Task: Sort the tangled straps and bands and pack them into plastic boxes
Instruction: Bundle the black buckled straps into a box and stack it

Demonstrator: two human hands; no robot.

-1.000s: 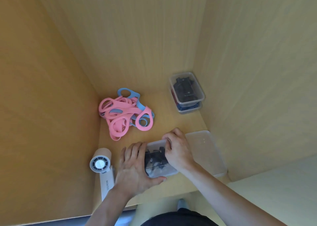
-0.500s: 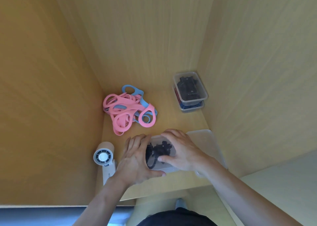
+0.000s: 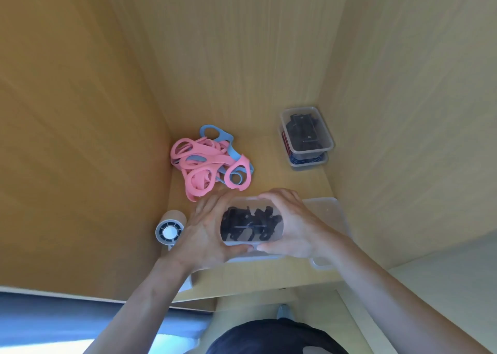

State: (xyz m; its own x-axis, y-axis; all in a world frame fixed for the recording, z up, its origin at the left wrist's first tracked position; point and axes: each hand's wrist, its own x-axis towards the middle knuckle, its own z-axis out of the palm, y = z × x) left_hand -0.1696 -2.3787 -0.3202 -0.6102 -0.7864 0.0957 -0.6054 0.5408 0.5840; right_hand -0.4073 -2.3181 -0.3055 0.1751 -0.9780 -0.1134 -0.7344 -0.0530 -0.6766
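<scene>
Left hand (image 3: 204, 230) and right hand (image 3: 293, 224) clasp the box (image 3: 250, 201) of black straps (image 3: 250, 224), likely sealing it; pink bands (image 3: 204, 165) need sorting next.

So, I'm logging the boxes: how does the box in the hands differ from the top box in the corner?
The left hand and right hand grip the near box; the corner box is untouched. The near box is at the front of the shelf; the corner box is stacked on a lower box at the back. Both are clear and hold black straps.

Three plastic boxes (image 3: 252, 226), one lid (image 3: 329, 209), one fan (image 3: 169, 231).
</scene>
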